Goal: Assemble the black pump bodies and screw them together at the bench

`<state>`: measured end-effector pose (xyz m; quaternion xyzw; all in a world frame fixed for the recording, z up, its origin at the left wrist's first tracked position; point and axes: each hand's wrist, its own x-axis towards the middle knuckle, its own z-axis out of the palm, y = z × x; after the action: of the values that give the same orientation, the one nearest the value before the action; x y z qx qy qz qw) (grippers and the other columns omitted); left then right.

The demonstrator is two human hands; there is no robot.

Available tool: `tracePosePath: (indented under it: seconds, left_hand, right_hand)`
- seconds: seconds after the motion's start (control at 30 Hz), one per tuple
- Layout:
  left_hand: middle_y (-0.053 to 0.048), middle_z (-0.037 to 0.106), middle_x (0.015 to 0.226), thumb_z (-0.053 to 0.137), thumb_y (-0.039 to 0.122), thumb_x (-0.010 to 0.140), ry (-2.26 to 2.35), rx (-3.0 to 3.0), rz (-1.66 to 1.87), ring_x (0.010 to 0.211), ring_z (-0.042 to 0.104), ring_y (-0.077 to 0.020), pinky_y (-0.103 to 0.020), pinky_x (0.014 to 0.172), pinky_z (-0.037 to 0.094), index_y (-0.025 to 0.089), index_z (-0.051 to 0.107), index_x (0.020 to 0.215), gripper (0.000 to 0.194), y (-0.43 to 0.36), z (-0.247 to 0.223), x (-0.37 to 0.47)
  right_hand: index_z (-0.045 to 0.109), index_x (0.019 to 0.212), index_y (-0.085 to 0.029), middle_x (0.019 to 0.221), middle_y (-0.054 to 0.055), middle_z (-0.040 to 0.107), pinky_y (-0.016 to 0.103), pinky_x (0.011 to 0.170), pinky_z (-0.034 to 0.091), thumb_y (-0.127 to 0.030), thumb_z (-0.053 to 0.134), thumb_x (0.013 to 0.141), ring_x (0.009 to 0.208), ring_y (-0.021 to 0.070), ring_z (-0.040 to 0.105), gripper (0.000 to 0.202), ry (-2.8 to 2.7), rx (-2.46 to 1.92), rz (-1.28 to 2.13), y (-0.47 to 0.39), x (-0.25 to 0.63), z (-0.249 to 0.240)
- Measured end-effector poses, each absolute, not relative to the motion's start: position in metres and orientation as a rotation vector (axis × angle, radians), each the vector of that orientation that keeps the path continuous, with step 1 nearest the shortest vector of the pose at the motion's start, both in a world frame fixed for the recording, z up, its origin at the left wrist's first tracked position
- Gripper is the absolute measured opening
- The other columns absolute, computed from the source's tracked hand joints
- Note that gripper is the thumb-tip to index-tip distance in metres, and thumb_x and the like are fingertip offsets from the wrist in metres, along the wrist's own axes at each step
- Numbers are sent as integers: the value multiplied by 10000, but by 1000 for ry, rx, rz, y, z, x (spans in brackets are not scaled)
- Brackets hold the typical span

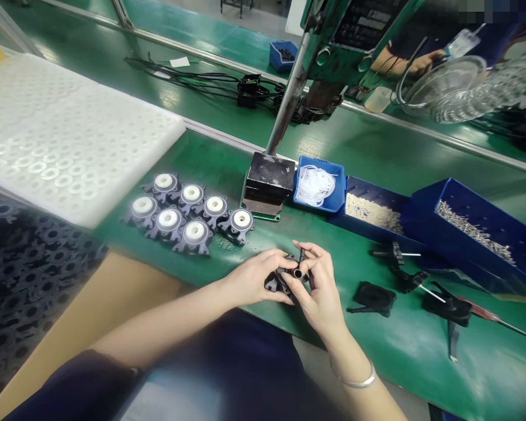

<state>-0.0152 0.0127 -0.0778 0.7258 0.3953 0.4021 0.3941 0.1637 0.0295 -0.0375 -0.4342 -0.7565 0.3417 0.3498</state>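
At a green workbench's (377, 354) front edge, the left hand (255, 276) clamps a dark housing (272, 284); the right hand's (322, 289) fingers close on its black tubular part (298, 273), perhaps separate. Seven white-ringed housings (169, 220) stand leftward.

Dk navy sleeve (79, 383), L arm (170, 327); silver bangle (363, 383), R wrist (348, 354); lower clothing (249, 362) prob. navy, blurred.
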Motion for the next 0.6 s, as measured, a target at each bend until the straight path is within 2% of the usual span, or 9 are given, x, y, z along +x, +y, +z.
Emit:
tracePosePath:
  seconds: [0.17,0.4,0.6]
  left_hand:
    - [-140,612,1241,822,430,714,983,1896,1008,1202,588,-271,-403,1020,489,182,524,1243,656,14,-75,-16]
    - [-119,607,1254,837,399,696,990,1887,977,1242,561,-271,-428,1063,453,204,524,1244,661,14,-76,-18]
    - [-118,623,1240,844,430,676,1027,1898,980,1230,568,-270,-425,1063,454,192,539,1221,669,11,-74,-15]
  right_hand:
    - [435,811,-233,1249,120,450,507,1008,427,-284,617,911,1280,277,473,214,-1991,-1103,865,31,164,-41]
    - [420,793,-237,1220,125,480,499,977,434,-317,607,910,1235,271,492,235,-1966,-1120,777,27,160,-40]
    - [432,787,-236,1227,131,494,509,995,426,-350,597,912,1231,275,494,237,-1989,-1111,767,26,161,-43]
